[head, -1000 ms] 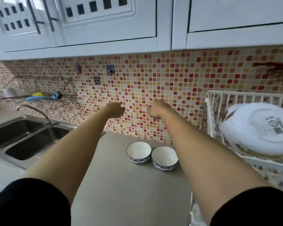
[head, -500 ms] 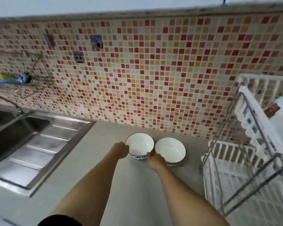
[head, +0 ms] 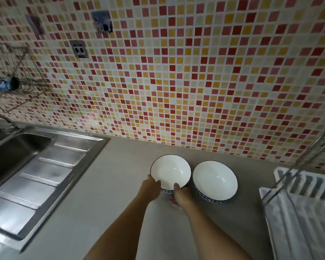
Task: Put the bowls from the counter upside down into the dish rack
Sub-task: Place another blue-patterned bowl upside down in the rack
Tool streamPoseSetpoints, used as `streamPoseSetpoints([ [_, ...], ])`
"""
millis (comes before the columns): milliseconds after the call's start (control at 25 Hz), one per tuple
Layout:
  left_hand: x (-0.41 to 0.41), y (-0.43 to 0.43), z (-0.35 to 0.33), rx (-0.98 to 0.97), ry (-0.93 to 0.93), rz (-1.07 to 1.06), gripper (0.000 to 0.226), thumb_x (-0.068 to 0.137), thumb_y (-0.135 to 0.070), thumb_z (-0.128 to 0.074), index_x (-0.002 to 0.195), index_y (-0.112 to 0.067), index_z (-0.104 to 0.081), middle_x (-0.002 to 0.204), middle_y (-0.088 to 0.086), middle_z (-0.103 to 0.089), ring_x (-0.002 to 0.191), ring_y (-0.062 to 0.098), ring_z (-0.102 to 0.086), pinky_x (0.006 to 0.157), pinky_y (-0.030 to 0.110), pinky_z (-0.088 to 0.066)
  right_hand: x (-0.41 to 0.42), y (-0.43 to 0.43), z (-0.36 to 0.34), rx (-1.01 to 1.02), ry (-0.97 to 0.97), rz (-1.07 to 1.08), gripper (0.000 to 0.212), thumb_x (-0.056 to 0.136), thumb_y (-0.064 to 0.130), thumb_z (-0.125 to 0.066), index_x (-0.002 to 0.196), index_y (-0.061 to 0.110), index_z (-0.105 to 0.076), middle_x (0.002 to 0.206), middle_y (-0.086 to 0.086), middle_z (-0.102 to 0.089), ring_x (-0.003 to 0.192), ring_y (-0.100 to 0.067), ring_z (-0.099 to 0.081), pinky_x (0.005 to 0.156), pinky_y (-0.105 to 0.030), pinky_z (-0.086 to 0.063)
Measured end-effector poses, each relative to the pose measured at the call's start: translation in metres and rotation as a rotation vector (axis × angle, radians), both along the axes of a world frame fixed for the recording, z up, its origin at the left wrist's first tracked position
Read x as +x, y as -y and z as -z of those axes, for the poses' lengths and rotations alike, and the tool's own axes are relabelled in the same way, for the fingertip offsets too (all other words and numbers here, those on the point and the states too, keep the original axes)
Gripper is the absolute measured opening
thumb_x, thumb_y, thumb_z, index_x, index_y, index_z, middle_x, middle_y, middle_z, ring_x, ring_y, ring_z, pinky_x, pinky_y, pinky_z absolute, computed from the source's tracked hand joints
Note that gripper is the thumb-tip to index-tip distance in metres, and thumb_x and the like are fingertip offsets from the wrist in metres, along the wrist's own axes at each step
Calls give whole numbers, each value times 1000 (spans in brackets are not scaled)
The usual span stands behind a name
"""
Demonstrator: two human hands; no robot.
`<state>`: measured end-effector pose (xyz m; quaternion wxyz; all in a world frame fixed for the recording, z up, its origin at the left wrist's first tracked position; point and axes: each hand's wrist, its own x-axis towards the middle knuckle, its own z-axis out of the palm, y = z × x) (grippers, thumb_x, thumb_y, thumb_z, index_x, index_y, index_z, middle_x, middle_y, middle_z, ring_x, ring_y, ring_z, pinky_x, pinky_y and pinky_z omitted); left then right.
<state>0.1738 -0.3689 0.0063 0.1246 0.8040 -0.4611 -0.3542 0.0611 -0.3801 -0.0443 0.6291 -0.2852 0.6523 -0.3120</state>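
Note:
Two white bowls with blue patterned outsides stand upright side by side on the grey counter near the tiled wall. My left hand (head: 150,187) holds the near left rim of the left bowl (head: 170,171), thumb over the edge. My right hand (head: 178,197) grips the same bowl's near right rim, a finger inside it. The right bowl (head: 215,180) stands untouched, almost touching the left one. The white dish rack (head: 298,209) with a metal frame sits at the right edge, only partly in view.
A steel sink with a ribbed drainboard (head: 38,177) fills the left side. A wire wall shelf (head: 13,87) with a blue item hangs above it. The mosaic tile wall (head: 176,81) rises right behind the bowls. Grey counter (head: 105,212) lies between sink and rack.
The view has dropped and closed in on the bowls. Both hands came down from in front of the wall to the left bowl and now grip its near rim.

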Motion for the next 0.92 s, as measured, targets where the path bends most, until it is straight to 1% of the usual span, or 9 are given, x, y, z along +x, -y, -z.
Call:
streamPoseSetpoints([
  [120, 3, -4, 5, -20, -70, -58, 40, 94, -20, -44, 126, 4, -38, 126, 28, -55, 111, 42, -59, 94, 45, -51, 4, -5, -10, -29, 82, 64, 34, 85, 6, -40, 118, 3, -48, 111, -24, -64, 68, -30, -67, 54, -32, -57],
  [200, 12, -10, 1, -36, -46, -72, 39, 94, -13, -43, 127, 7, -37, 126, 30, -54, 111, 43, -59, 93, 45, -51, 3, -8, -11, -69, 76, 12, 36, 86, -2, -36, 120, -3, -48, 112, -28, -62, 72, -33, -66, 50, -30, -57],
  [320, 35, -16, -21, -121, 26, -99, 36, 93, -6, -38, 128, 3, -39, 123, 30, -54, 111, 45, -56, 83, 47, -55, 1, -19, -27, -171, 5, -148, 43, 89, -1, -35, 132, 0, -40, 123, -21, -53, 101, -36, -58, 47, -21, -55],
  [400, 49, -20, -47, -240, 52, -94, 31, 97, -14, -37, 126, -4, -42, 112, 25, -58, 98, 43, -62, 69, 46, -59, -4, -26, -55, -268, -77, -275, 46, 92, 4, -36, 138, 10, -33, 131, -17, -49, 105, -31, -55, 61, -24, -59],
  [520, 60, -26, -99, -414, 145, -14, 35, 100, -35, -33, 120, -10, -48, 93, 12, -62, 83, 32, -67, 75, 45, -59, -11, -35, -116, -491, -310, -402, 49, 96, 14, -35, 144, 22, -25, 134, -12, -50, 108, -27, -55, 88, -37, -55],
  [600, 62, -31, -138, -547, 134, 13, 40, 99, -41, -31, 118, -12, -51, 97, 13, -66, 86, 34, -66, 77, 47, -58, -13, -38, -161, -661, -445, -423, 48, 100, 19, -34, 146, 24, -23, 138, -8, -49, 119, -27, -52, 100, -35, -47],
  [720, 53, -53, -193, -818, 16, -55, 42, 100, -38, -32, 123, -12, -54, 101, 15, -64, 90, 36, -63, 78, 50, -57, -17, -48, -232, -880, -534, -298, 45, 100, 25, -39, 144, 26, -31, 137, -6, -52, 118, -26, -55, 99, -35, -46],
  [840, 35, -78, -224, -1075, -78, -102, 40, 100, -35, -29, 126, -14, -52, 95, 16, -64, 81, 34, -62, 70, 51, -58, -25, -62, -289, -1032, -504, -254, 40, 99, 27, -42, 139, 27, -38, 123, -6, -64, 102, -29, -64, 82, -34, -53],
  [920, 24, -88, -240, -1155, -141, -81, 42, 100, -38, -28, 130, -18, -49, 98, 14, -64, 81, 32, -63, 65, 42, -60, -35, -75, -318, -1127, -499, -242, 40, 99, 21, -43, 138, 25, -41, 124, -6, -64, 105, -27, -63, 83, -32, -52],
])
